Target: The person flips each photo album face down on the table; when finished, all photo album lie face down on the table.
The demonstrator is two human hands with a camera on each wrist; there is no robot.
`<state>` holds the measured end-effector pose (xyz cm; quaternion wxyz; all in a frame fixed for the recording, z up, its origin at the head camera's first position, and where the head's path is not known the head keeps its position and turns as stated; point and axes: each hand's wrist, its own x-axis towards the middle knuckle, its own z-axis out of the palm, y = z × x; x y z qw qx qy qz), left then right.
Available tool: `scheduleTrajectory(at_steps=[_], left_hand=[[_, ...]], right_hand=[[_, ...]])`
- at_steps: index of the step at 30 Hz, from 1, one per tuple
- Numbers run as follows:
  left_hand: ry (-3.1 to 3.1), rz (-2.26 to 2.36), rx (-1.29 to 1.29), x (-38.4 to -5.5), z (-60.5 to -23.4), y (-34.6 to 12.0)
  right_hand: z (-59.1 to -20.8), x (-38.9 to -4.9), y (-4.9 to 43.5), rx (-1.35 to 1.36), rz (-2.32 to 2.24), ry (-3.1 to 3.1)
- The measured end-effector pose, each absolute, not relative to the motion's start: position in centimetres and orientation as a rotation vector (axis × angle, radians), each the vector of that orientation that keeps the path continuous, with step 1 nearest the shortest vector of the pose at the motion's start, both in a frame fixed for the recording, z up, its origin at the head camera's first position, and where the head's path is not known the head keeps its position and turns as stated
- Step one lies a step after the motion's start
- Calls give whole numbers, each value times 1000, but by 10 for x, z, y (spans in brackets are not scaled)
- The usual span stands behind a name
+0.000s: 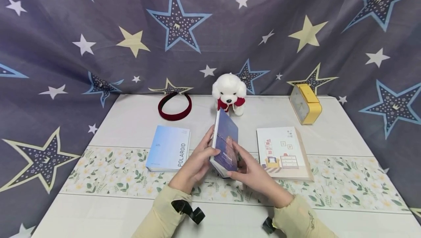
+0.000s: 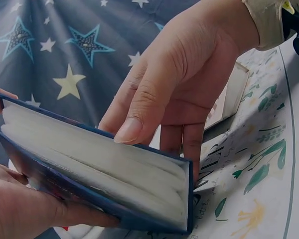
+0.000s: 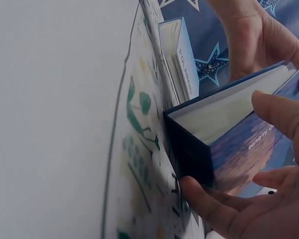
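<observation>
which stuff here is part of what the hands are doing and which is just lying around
In use, by the look of it:
- dark blue album, held by both hands
- left hand
- right hand

Apparently just lying about:
- light blue POLAROID book
- book with a room drawing
- dark red headband
- white plush dog
- yellow box-shaped item
</observation>
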<state>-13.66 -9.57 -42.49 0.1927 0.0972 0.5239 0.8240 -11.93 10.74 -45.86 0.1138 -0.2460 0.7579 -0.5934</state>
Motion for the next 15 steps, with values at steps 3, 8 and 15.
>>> scheduleTrajectory(at_steps=[3,8,15], left_hand=[[1423,2357,259,-135,-425,-97],[1382,2393,246,-134,-427,-99],[1356,2390,229,-135,-430,-103]], right_hand=[[-459,-120,109,-730,-1758,2226],[-459,-122,113,-712,-1751,2269],[-456,-120,120,-598,-1657,2361]])
